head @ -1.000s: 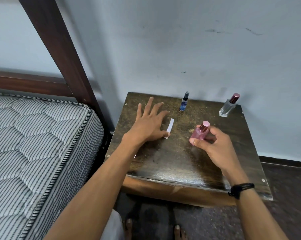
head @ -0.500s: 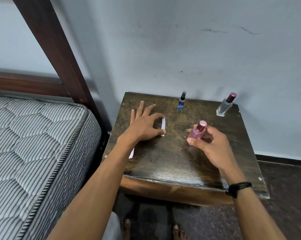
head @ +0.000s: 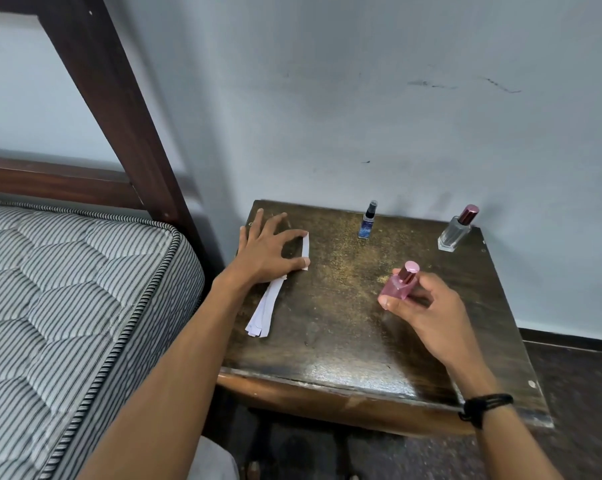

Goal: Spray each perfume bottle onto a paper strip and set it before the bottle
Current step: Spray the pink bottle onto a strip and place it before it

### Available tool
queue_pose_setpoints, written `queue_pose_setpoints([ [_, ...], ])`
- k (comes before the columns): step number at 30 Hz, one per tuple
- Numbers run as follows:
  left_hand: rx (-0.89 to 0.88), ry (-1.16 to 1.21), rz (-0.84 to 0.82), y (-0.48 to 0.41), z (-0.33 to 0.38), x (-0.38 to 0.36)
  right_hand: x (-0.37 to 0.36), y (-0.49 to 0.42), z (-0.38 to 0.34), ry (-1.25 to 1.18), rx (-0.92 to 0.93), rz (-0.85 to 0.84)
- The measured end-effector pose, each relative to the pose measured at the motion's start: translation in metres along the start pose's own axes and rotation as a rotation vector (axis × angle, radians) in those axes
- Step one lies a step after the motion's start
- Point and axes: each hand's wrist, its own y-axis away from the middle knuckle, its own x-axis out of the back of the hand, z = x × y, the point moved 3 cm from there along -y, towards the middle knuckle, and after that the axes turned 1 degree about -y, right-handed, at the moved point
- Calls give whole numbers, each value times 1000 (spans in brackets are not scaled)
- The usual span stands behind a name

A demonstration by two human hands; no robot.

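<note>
Our right hand [head: 427, 306] grips the pink bottle [head: 400, 282] over the counter [head: 344, 341], ready to spray, we figure. Our left hand [head: 270, 252] pinches one paper strip [head: 305, 249] by its ends, right by the spare strips [head: 263, 313], so it's handy.

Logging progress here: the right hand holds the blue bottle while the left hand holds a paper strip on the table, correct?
Not quite: in the head view the right hand holds the pink bottle; the blue bottle stands untouched at the back. The left hand does hold a paper strip on the table.
</note>
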Motion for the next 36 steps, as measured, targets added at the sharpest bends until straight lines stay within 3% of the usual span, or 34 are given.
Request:
queue_pose_setpoints([
  [21, -52, 8, 107, -2, -10, -5, -16, 7, -7, 25, 48, 149],
  [36, -9, 70, 163, -5, -11, -4, -116, -90, -74, 144, 95, 258],
])
